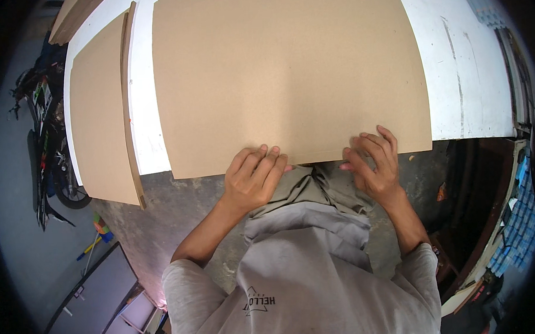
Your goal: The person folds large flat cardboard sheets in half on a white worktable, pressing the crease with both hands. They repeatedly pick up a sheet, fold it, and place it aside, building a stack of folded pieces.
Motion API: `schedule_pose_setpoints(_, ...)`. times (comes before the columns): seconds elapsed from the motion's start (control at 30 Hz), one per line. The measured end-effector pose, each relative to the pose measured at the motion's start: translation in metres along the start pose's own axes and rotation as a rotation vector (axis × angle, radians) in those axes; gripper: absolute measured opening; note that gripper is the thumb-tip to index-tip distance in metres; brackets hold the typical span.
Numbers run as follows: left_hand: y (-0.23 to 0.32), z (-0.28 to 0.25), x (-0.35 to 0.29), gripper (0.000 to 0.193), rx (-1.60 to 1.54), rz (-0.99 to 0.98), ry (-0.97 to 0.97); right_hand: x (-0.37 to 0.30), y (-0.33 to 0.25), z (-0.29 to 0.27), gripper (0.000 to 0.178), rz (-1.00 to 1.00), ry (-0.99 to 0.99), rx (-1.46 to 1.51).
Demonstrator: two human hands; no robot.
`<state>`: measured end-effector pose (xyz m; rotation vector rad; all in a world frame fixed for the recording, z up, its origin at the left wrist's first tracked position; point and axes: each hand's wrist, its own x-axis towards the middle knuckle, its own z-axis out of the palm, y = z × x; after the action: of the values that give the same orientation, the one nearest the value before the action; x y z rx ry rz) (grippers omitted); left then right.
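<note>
A large brown cardboard sheet [288, 78] lies flat on a white tabletop, its near edge in front of my body. My left hand [253, 178] is closed at that edge, fingertips on the upper face and the thumb tip just below the edge. Farther right along the same edge, my right hand [375, 168] has its fingers bent over the board, with thumb and forefinger close together at the rim. What the thumbs press on from underneath is hidden.
On the left, more cardboard [100, 114] with a narrow raised strip [127, 107] overhangs the white table [464, 72]. A motorcycle [48, 127] stands beyond it. Blue stacked items [517, 217] and a dark cabinet [481, 206] are at the right. Grey cabinet panels [101, 290] stand lower left.
</note>
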<state>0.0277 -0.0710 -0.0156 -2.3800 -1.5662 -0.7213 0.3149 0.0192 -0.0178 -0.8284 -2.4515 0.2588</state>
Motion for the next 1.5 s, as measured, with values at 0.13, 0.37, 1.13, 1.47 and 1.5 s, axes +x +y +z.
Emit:
schedule_pose_setpoints(0.13, 0.001, 0.003, 0.001, 0.026, -0.008, -0.011, 0.018, 0.001, 0.003, -0.001, 0.025, -0.034, 0.036, 0.007)
schedule_pose_setpoints(0.37, -0.021, -0.021, -0.023, 0.022, -0.031, -0.011, -0.019, 0.003, 0.002, 0.004, 0.026, -0.04, 0.112, 0.028)
schedule_pose_setpoints(1.13, -0.03, -0.029, -0.034, 0.01, -0.142, -0.399, -0.083, 0.004, 0.025, -0.013, 0.02, 0.087, 0.069, 0.034)
schedule_pose_setpoints(1.47, -0.047, -0.044, -0.018, 0.026, -0.241, -0.453, -0.431, 0.026, 0.038, -0.027, 0.017, 0.205, -0.154, 0.25)
schedule_pose_setpoints(1.5, -0.047, -0.042, -0.018, 0.036, -0.195, -0.487, -0.441, 0.027, 0.038, -0.028, 0.017, 0.211, -0.179, 0.258)
